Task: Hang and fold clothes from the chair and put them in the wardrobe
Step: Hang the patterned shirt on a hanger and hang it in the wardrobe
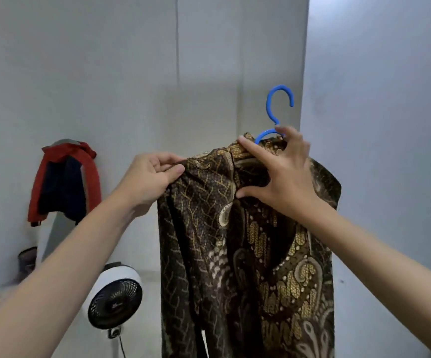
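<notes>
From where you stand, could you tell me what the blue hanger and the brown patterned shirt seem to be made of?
Blue hanger: probably moulded plastic, judging by its even colour, smooth rounded hook and slight sheen. Brown patterned shirt: a thin woven cloth, perhaps batik-printed cotton; it hangs in soft folds, matte, with gold and cream motifs. The exact fibre cannot be told.

Both bare forearms raised forward, converging. Left hand [152,177]: fingers curled, thumb and forefinger pinching cloth at the shoulder edge. Right hand [281,174]: higher, fingers spread, thumb pressed below, fingertips hooked over the collar and hanger neck.
</notes>
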A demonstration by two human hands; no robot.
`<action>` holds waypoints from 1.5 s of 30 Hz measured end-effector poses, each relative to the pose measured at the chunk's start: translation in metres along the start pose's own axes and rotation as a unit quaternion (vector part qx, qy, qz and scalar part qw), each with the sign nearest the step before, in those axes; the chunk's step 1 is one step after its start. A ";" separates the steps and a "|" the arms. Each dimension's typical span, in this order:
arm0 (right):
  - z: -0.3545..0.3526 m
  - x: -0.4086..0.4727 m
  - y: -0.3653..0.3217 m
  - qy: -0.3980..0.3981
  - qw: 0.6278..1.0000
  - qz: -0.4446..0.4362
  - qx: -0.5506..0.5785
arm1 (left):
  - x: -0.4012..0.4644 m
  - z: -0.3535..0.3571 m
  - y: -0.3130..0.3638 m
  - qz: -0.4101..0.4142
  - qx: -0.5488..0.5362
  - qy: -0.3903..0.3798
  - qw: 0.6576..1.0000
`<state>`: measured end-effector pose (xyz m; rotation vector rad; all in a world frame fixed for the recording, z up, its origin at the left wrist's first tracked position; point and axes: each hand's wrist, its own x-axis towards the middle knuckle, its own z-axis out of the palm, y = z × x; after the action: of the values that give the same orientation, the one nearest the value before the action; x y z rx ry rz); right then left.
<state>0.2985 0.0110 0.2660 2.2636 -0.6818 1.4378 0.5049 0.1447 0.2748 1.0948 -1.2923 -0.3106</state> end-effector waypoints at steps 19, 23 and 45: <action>-0.132 -0.028 0.036 -0.113 0.974 0.196 -0.024 | -0.007 0.108 0.016 0.013 -0.151 -0.228 0.962; -0.161 -0.037 0.040 -0.084 0.973 0.211 -0.026 | -0.015 0.133 0.022 0.000 -0.154 -0.312 0.937; -0.183 -0.043 0.214 0.082 0.953 0.236 -0.171 | 0.053 0.314 0.020 0.053 -0.198 -0.313 0.927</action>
<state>0.0252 -0.0541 0.3133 1.7623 -1.3663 1.5388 0.2403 -0.0328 0.2872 0.5858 -1.7435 -0.8509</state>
